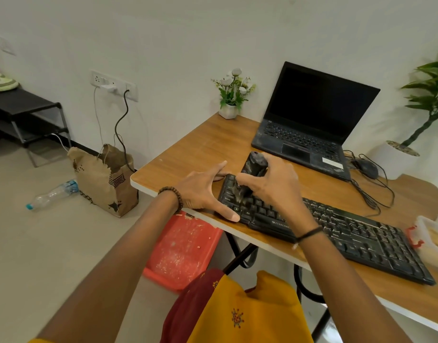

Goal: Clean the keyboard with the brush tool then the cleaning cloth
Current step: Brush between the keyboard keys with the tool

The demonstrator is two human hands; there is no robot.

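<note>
A black, dusty keyboard [349, 233] lies slantwise along the front edge of the wooden table [195, 149]. My right hand [272, 184] grips a dark brush tool [253, 167] by its handle, and the blurred bristles touch the keys at the keyboard's left end. My left hand [203, 191] holds that left end, with straight fingers along the far corner and the thumb at the near edge. No cleaning cloth can be made out in this view.
An open black laptop [312, 125], a mouse [367, 168] with cables and a small flower pot [229, 110] stand behind the keyboard. A plastic container [433, 241] is at the right edge. A red tray [183, 251], paper bag [104, 179] and bottle [52, 194] lie on the floor.
</note>
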